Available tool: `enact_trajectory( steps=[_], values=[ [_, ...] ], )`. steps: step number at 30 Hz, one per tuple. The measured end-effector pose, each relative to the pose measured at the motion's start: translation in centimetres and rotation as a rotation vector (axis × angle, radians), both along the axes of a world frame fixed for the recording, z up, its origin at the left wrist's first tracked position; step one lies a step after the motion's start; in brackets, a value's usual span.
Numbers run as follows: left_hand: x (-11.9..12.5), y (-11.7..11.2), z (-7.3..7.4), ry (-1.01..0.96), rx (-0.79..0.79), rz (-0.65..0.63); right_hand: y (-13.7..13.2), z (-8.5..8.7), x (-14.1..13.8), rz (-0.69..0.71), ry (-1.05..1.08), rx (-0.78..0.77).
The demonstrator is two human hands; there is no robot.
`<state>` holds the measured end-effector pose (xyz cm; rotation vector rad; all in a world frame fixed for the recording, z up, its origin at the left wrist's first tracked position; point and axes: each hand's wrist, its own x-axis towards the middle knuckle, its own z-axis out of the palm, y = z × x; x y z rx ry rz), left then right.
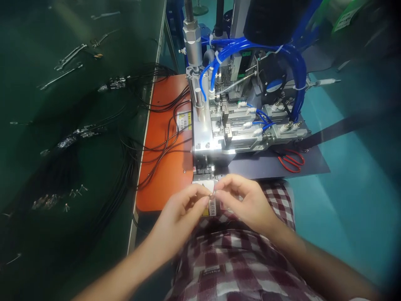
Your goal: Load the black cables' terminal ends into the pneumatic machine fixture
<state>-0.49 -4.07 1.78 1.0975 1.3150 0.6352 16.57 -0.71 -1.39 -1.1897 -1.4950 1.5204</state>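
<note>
At the bottom middle, the left hand (181,209) and right hand (247,200) both pinch one tiny part (212,193) just below the machine (219,125), a job needing steady fingers.

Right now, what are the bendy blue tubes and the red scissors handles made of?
The bendy blue tubes look like glossy plastic hose: they curve smoothly and shine. The red-handled scissors seem to have plastic handles, evenly red; blades too dark to tell.

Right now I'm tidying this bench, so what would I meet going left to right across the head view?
Metal tools → black cables → orange mat → machine → red scissors.
</note>
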Motion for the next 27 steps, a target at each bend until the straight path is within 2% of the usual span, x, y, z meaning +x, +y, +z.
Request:
enact_trajectory(
  steps=[4,9,20,24,27],
  values=[
    [0.2,0.4,-0.2,0.012,0.0,0.029,0.2,-0.1,0.6,0.001,-0.054,0.117],
    [0.4,0.4,-0.7,0.069,0.003,0.112,-0.1,-0.2,1.1,-0.07,-0.114,0.315],
    [0.5,0.4,-0.7,0.079,0.01,0.119,-0.6,-0.8,0.8,-0.116,-0.165,0.68],
    [0.6,0.5,-0.7,0.016,-0.064,0.102,-0.8,-1.3,0.8,-0.036,-0.225,0.769],
    [0.5,0.7,-0.8,-0.074,-0.162,0.091,-0.8,-1.7,0.9,-0.031,-0.253,0.819]
  ],
)
